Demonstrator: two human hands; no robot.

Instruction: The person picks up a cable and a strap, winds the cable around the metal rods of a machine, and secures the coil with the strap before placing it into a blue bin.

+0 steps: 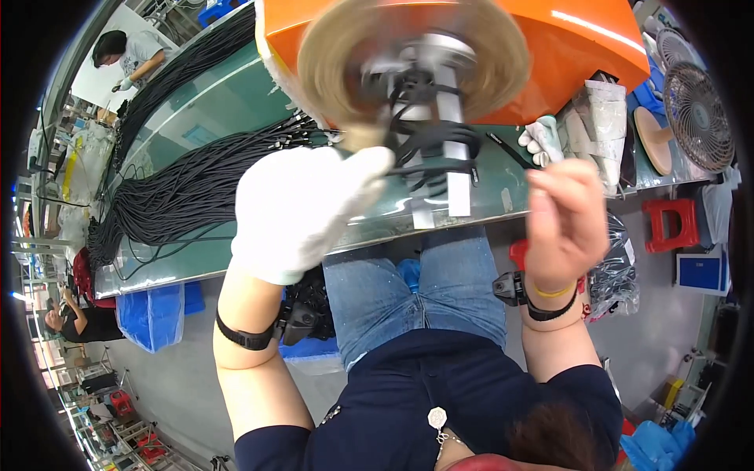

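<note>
By the table edge (196,271), left hand (294,208) pinches cord (432,167) while right hand (569,224), fingers loose, has room.

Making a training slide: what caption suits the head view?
White-gloved left hand beside a black cable coil on silvery metal arms, before an orange machine; bare right hand apart.

So the machine housing (577,51) was loud orange, and the blurry disc (503,55) on it came out tan-brown. Cable (440,145) wound there was plain black, same as the big bundle (169,188) on the green desk (503,192). Left grip (318,204) had a solid white glove (275,208); the wristband (556,292) on the right was yellow. Jeans (365,294) were faded blue, shirt (440,385) navy, stool (669,225) bright red, floor (188,385) grey.
</note>
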